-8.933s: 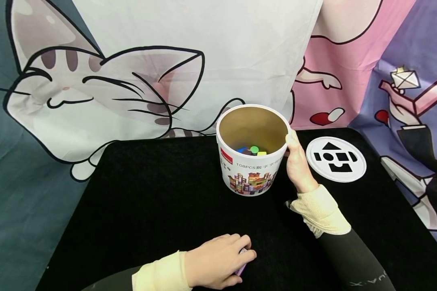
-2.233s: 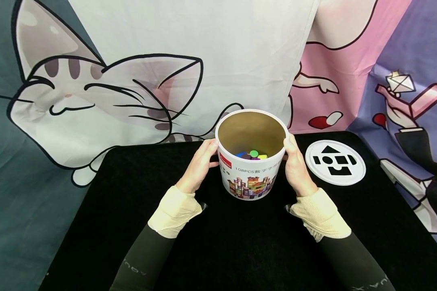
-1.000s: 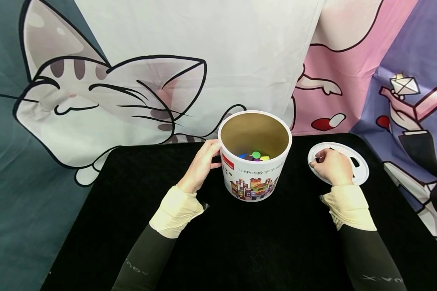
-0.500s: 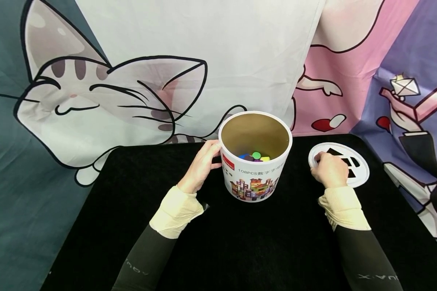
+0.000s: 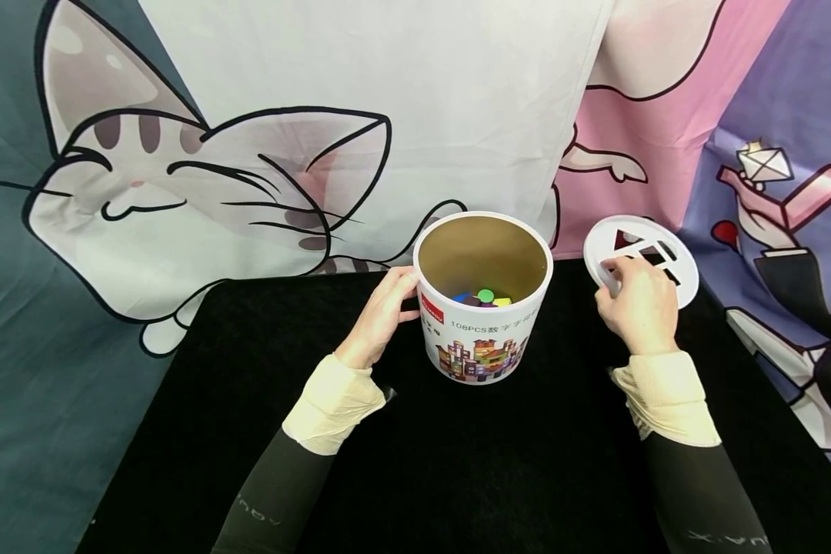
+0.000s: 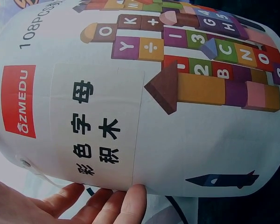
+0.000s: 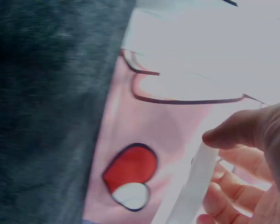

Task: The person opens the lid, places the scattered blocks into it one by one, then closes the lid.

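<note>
A white bucket point(image 5: 481, 331) with printed coloured blocks stands upright on the black-covered table, its mouth open and blue, green and yellow blocks point(image 5: 485, 295) inside. My left hand point(image 5: 377, 319) holds its left side near the rim. In the left wrist view several fingers point(image 6: 133, 205) lie against the bucket's wall point(image 6: 98, 116). To the right, my right hand point(image 5: 637, 304) pinches the near-left edge of a round white lid point(image 5: 599, 242) with shape cutouts, and the lid is tilted up. The right wrist view shows the thumb point(image 7: 238, 130) on one face of the lid point(image 7: 191, 186) and fingers behind it.
The black table point(image 5: 263, 323) reaches back to a cloth backdrop point(image 5: 457, 100) printed with cartoon cats. The lid overlaps the pink and purple cloth at the right. A small thin cord handle point(image 6: 44, 177) shows on the bucket's side.
My left hand went from the near table to the bucket's left side. My right hand let go of the bucket, moved right to the lid and raised it off the table.
</note>
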Demonstrator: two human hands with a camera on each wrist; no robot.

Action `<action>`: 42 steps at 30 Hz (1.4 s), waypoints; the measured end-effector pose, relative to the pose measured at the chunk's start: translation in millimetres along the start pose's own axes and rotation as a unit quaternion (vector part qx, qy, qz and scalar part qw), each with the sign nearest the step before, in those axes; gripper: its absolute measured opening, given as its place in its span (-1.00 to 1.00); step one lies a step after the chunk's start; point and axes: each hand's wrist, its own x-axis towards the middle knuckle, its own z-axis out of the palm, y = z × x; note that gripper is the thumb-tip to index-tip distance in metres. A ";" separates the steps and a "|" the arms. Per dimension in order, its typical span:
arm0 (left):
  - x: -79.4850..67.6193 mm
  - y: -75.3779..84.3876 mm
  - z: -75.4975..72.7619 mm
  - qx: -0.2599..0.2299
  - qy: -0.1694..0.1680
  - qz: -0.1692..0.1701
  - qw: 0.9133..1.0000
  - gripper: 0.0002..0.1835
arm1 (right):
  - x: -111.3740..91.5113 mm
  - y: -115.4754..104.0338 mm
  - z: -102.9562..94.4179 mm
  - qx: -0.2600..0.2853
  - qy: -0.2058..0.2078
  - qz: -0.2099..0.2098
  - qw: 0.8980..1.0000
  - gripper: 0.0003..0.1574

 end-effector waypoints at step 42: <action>-1.4 0.6 0.9 -0.009 0.004 -0.003 1.000 -0.41 | 5.4 -75.2 -85.2 0.839 0.144 0.144 0.505 -0.70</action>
